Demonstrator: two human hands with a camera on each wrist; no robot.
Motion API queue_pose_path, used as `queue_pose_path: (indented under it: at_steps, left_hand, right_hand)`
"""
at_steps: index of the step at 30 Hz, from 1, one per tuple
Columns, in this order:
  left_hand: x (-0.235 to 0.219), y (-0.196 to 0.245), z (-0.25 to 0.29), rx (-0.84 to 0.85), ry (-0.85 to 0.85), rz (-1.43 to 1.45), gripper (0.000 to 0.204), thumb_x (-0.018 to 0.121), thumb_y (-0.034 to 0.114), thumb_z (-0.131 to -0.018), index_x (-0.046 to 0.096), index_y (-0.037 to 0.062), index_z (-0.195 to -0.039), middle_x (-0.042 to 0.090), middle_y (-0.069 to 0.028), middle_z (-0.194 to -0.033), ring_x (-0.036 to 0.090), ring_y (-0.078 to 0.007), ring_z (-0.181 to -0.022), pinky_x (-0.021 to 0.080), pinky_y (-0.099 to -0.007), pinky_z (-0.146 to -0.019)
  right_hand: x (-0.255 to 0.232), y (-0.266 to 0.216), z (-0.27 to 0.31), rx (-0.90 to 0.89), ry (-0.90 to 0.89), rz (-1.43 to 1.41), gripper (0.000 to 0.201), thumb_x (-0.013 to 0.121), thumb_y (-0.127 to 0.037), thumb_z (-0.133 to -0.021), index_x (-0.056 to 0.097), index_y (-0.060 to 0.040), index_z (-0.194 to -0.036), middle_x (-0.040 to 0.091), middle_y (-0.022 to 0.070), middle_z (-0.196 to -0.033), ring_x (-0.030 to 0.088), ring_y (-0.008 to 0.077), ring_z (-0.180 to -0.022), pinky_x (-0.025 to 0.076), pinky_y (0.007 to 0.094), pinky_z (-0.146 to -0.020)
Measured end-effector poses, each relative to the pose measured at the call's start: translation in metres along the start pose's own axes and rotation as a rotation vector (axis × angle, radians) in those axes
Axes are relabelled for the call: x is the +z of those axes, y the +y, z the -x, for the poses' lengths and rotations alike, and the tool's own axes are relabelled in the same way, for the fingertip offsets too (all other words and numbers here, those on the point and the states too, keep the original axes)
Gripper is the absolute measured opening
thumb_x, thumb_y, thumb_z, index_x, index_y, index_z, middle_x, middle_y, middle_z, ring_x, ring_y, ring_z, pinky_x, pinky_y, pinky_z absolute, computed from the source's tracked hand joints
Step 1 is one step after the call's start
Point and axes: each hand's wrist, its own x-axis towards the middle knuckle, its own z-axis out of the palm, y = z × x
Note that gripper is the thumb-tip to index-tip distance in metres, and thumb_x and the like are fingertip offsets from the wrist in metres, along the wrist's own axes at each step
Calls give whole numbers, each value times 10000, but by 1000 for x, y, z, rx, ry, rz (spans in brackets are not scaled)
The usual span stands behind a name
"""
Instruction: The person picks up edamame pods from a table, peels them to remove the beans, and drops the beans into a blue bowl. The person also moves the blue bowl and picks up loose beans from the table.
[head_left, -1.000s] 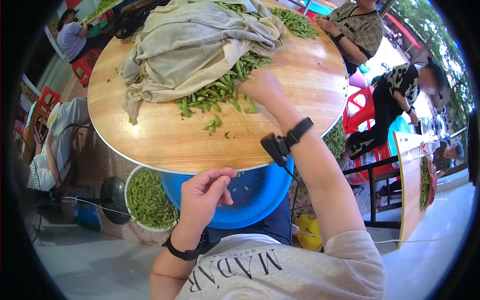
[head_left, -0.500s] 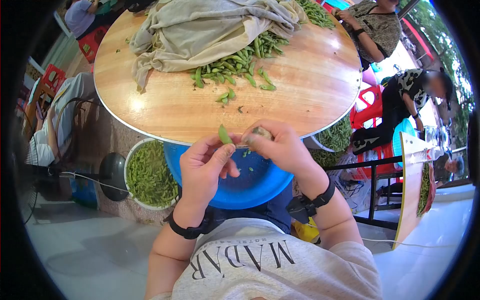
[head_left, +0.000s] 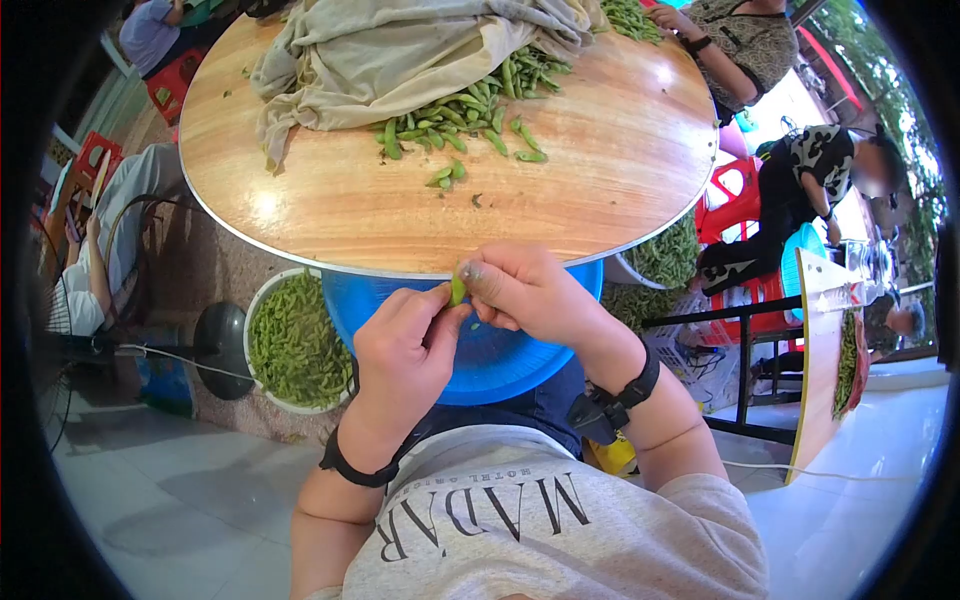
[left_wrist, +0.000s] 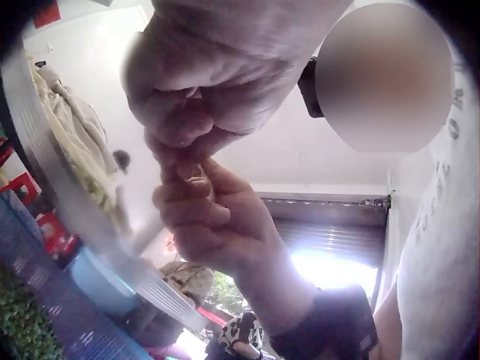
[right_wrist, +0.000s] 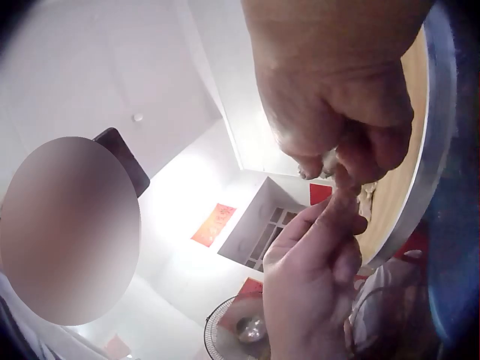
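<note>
Over the front edge of the table, both hands meet at a green edamame pod (head_left: 458, 291). My left hand (head_left: 395, 345) pinches it between thumb and fingers. From the other side, my right hand (head_left: 530, 300) grips the pod's far end with curled fingers, a greyish patch on its thumb. Below them is a blue basin (head_left: 500, 378), partly covered by the hands. In the left wrist view the right hand (left_wrist: 225, 221) faces the left at the fingertips; the right wrist view has the left hand (right_wrist: 311, 277) meeting the right. Fingers mostly hide the pod in both.
On the round wooden table (head_left: 330, 210), a beige cloth (head_left: 380, 70) covers part of a pile of edamame pods (head_left: 465, 112). A few pods lie loose nearer me. A white tub of pods (head_left: 295, 340) stands on the floor at left. Other people sit around.
My right hand has come back from the pile to the left hand over the basin. The pod, upright in the left hand half a second ago, is now between both hands.
</note>
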Motion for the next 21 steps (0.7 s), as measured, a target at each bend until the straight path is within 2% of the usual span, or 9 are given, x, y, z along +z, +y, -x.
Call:
queue_pose_path:
  at_steps: [6, 9, 12, 15, 18, 19, 21]
  left_hand:
    - [8, -6, 8, 12, 81, 52, 121, 647, -44, -717, 605, -31, -829, 555, -63, -628, 493, -101, -508, 386, -220, -452]
    - [16, -15, 12, -69, 118, 205, 94, 642, -6, -740, 601, -26, -822, 556, -66, -625, 502, -116, -480, 386, -238, -434]
    - [13, -5, 12, -566, 52, 621, 80, 613, 26, -780, 609, -35, -832, 556, -56, -621, 463, -89, -433, 358, -202, -408]
    - [11, -16, 11, -729, 21, 1018, 102, 577, 61, -814, 609, -32, -840, 563, -70, -622, 423, -81, -390, 320, -184, -374]
    - [5, -26, 10, -844, -44, 1272, 113, 568, 79, -822, 606, -25, -846, 565, -81, -623, 414, -77, -388, 296, -186, -356]
    - [2, -30, 11, -851, -86, 1319, 134, 551, 99, -841, 600, -25, -846, 576, -79, -634, 425, -71, -397, 303, -182, -362]
    - [3, -25, 13, -796, -85, 1151, 129, 554, 92, -839, 602, -27, -850, 579, -76, -641, 429, -70, -398, 310, -181, -364]
  right_hand:
    - [9, 10, 1, -41, 107, 6, 289, 486, -248, -895, 543, -22, -723, 489, -6, -550, 425, 53, -494, 345, 212, -442]
    - [13, 10, 4, -48, 159, 8, 261, 487, -220, -891, 544, -17, -737, 498, 0, -553, 431, 60, -498, 354, 220, -449]
    - [18, 15, 7, -108, 221, 56, 240, 503, -198, -881, 539, -4, -743, 504, 17, -555, 440, 76, -499, 369, 236, -459]
    - [20, 21, 8, -217, 249, 130, 218, 526, -182, -869, 541, 7, -762, 510, 40, -557, 456, 89, -506, 386, 248, -474]
    - [13, 30, 10, -351, 209, 301, 197, 542, -171, -860, 546, 7, -776, 516, 52, -568, 470, 96, -522, 393, 259, -485]
    - [12, 32, 10, -398, 187, 374, 191, 546, -168, -858, 548, 5, -778, 518, 54, -573, 474, 98, -529, 394, 262, -487]
    - [13, 32, 11, -413, 223, 420, 173, 552, -154, -850, 547, 1, -774, 514, 68, -580, 469, 119, -523, 387, 273, -485]
